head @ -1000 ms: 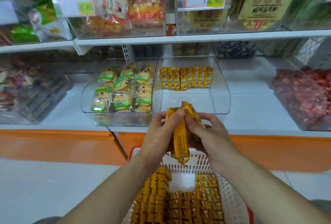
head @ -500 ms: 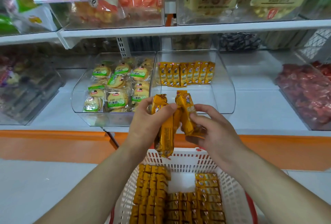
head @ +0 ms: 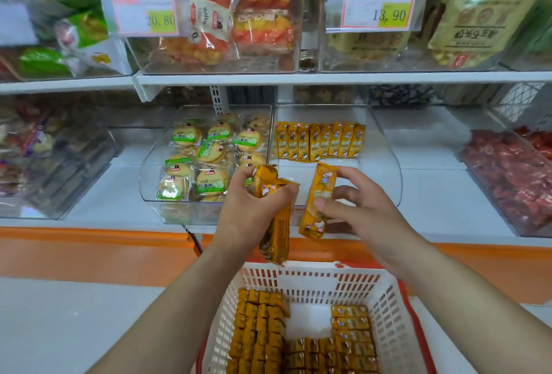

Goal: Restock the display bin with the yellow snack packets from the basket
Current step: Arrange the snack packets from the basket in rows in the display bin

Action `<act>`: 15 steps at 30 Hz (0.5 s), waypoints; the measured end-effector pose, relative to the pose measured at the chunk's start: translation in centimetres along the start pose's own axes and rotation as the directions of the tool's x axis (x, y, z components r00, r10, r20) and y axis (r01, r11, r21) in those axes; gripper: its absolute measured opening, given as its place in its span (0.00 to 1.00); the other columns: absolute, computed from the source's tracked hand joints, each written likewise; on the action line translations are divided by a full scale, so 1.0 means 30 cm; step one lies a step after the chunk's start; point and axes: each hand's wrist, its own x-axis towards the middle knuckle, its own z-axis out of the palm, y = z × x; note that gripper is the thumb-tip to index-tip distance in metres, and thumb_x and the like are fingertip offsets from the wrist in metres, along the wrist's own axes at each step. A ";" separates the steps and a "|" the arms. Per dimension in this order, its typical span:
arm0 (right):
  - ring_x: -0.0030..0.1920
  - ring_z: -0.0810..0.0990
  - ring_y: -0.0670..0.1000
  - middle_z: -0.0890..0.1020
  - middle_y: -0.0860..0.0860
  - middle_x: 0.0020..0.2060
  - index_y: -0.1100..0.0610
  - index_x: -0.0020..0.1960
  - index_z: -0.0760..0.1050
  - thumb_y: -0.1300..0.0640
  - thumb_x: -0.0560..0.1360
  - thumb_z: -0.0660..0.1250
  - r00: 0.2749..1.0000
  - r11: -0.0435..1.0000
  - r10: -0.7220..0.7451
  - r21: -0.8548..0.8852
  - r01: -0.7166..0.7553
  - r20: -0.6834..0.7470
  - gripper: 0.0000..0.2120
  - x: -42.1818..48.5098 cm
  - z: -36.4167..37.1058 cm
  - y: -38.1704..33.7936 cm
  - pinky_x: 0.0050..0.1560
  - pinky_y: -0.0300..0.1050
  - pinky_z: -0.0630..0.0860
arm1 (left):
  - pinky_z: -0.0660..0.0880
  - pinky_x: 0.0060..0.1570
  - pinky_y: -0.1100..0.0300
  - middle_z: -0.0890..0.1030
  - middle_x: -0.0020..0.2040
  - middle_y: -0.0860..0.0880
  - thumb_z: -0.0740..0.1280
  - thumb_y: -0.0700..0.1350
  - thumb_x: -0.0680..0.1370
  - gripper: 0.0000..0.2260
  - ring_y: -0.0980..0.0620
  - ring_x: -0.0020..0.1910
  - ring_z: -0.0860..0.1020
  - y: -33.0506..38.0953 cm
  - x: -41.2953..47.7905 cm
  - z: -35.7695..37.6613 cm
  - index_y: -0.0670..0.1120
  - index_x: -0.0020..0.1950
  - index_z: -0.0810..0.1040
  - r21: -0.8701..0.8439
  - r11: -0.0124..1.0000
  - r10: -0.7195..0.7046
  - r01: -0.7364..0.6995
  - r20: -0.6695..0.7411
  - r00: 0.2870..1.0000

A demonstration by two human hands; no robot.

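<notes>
Hands drawn apart; left hand (head: 248,212) grips packet bundle (head: 276,224), right hand (head: 358,209) pinches single packet (head: 318,203) at display bin (head: 385,158) front lip

White lower shelf (head: 433,194), orange band under its front edge; four clear bins on it in a line: left bin (head: 59,170) of mixed wrapped sweets; biscuit bin (head: 149,185) with round green-label packs; display bin (head: 385,164) with one row of yellow snack packets (head: 321,142) upright at its back; right bin (head: 507,182) of red sweets; upper shelf (head: 328,77) carries clear bins of bagged snacks, price tags (head: 143,15) on their fronts
</notes>
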 end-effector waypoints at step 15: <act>0.53 0.80 0.58 0.82 0.56 0.54 0.55 0.67 0.71 0.56 0.69 0.79 0.974 0.558 -0.201 -0.829 0.030 -0.100 0.30 0.831 0.062 0.172 0.46 0.43 0.70 | 0.82 0.44 0.63 0.83 0.44 0.65 0.80 0.55 0.69 0.29 0.65 0.42 0.83 -0.037 0.123 -0.174 0.57 0.64 0.70 0.219 0.969 0.144 -0.114 -0.126 0.981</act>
